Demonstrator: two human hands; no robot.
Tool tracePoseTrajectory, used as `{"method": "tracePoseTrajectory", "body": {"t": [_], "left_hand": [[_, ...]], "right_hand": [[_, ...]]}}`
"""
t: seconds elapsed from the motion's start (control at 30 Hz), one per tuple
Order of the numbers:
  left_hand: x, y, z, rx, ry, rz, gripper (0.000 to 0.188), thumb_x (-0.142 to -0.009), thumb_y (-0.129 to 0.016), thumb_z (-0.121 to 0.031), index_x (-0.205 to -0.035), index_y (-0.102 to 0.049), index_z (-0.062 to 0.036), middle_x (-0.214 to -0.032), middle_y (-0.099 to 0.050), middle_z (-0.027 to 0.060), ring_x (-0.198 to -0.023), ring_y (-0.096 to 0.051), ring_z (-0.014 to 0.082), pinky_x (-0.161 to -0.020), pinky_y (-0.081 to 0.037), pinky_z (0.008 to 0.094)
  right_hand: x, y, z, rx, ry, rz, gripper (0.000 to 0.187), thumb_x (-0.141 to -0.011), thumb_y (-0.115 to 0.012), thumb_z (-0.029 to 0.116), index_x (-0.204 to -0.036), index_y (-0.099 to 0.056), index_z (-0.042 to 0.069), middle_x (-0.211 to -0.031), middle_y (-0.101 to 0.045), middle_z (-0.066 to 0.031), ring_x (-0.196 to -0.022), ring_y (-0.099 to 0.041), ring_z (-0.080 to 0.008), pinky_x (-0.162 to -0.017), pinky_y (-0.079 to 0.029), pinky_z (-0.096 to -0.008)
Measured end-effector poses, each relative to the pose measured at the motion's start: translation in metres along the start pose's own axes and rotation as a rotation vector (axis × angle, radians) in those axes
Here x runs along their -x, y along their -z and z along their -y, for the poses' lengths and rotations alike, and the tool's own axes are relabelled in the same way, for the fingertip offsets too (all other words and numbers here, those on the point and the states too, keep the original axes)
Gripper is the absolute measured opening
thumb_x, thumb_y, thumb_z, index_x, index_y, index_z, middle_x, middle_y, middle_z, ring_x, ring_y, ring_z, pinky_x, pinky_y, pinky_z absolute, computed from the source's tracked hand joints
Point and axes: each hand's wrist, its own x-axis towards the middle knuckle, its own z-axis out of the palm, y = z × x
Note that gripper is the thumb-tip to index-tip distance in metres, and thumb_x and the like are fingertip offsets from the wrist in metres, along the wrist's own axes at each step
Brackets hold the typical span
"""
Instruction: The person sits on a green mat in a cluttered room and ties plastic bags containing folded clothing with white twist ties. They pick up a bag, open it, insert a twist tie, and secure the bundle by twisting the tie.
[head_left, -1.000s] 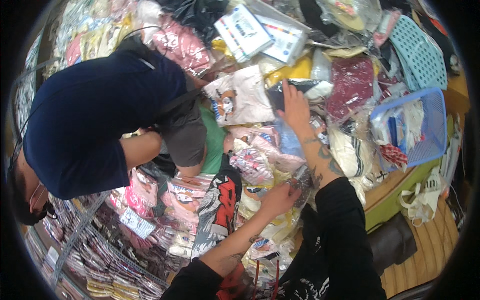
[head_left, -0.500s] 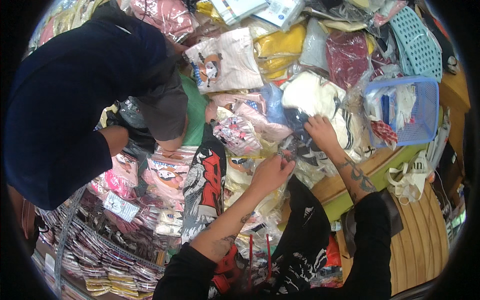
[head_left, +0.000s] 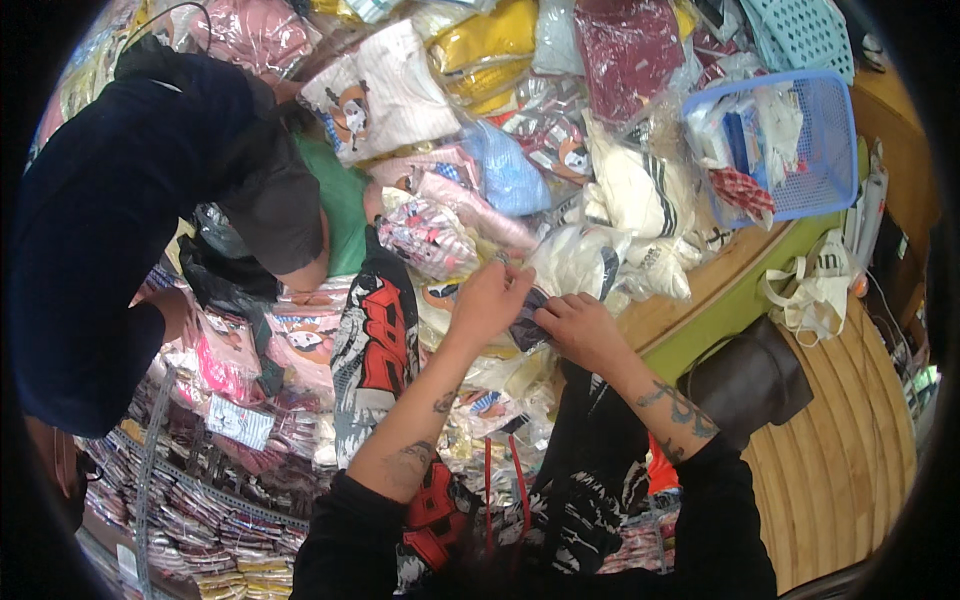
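Note:
In front of my lap, my left hand and my right hand are close together. Between them is a small dark plastic-wrapped garment, partly covered by my fingers. The fingers of my right hand are closed on its edge; those of my left are bent around its other side. Just beyond them lie a white bagged garment and a cream one with dark stripes. A pink patterned bundle in clear plastic sits to the left of my left hand.
A blue plastic basket with packets inside stands at the right, by a wooden bench holding a dark brown bag and a white cloth bag. At the left, another person bends over the pile. Shelves of packed garments lie lower left.
My right hand has come down and left from the white bagged garment to the dark one beside my left hand. The view has shifted, and the cream striped garment is now more uncovered.

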Motion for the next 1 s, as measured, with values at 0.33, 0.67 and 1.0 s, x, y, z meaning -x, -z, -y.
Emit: {"method": "tracePoseTrajectory", "body": {"t": [0.33,0.67,1.0], "left_hand": [[0.001,-0.021,-0.009,0.092,0.163,-0.170,0.033,-0.089,-0.054,-0.025,-0.111,-0.058,-0.0012,-0.088,-0.065,0.0129,-0.077,-0.061,0.0251,-0.072,-0.047,0.0355],[0.036,-0.086,0.069,0.293,-0.028,-0.277,0.030,-0.093,-0.049,-0.026,-0.113,-0.057,-0.0052,-0.083,-0.064,0.0117,-0.075,-0.064,0.0231,-0.070,-0.049,0.0354],[0.145,-0.238,0.155,-0.479,0.205,1.089,0.050,-0.073,-0.067,-0.035,-0.117,-0.061,-0.0104,-0.105,-0.066,0.0180,-0.099,-0.062,0.0335,-0.087,-0.049,0.0396]], "right_hand": [[-0.004,0.033,-0.159,-0.725,-0.445,-0.530,0.041,-0.082,-0.071,0.017,-0.114,-0.054,-0.001,-0.100,-0.066,-0.0111,-0.086,-0.061,-0.0156,-0.077,-0.049,-0.0287],[0.095,-0.018,-0.125,-0.493,-0.705,-0.429,0.041,-0.086,-0.064,0.027,-0.119,-0.053,0.005,-0.103,-0.063,-0.0159,-0.102,-0.059,-0.0295,-0.088,-0.045,-0.0385],[0.320,-0.205,-0.089,-0.006,-0.717,-0.459,0.035,-0.085,-0.061,0.021,-0.115,-0.057,0.004,-0.117,-0.057,-0.0169,-0.114,-0.050,-0.0378,-0.097,-0.038,-0.0417]]}}
